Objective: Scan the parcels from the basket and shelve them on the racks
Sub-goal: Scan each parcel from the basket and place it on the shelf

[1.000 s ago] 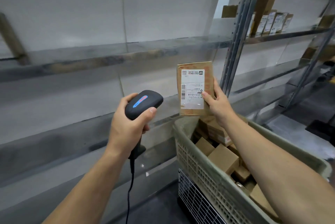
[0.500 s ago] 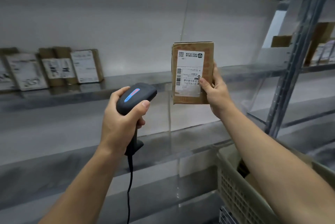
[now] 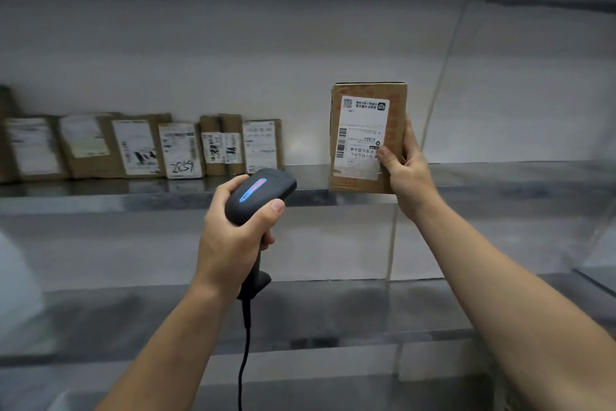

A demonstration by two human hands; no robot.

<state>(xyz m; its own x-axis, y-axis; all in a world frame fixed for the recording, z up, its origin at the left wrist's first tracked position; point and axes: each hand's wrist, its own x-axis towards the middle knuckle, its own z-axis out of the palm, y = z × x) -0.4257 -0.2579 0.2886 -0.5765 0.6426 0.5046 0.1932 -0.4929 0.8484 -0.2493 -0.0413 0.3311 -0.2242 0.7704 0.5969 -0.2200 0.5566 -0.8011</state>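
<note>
Right grip (image 3: 408,174), centre right of frame, clasps the parcel (image 3: 366,144) by its lower right corner, thumb on the label (image 3: 360,120); parcel upright, label to camera, its lower edge at the front lip of the middle shelf (image 3: 516,177), contact not discernible. Left grip (image 3: 233,240), centre frame, wrapped round the scanner (image 3: 261,194), head aimed up-right toward the parcel. Shelved parcels (image 3: 150,147) stand in a row at left, same shelf.

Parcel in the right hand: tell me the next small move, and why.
Probably ease the parcel forward and stand it on the shelf. The right hand holds it upright at shelf height, label outward, with bare shelf beside the row of parcels standing likewise.
</note>
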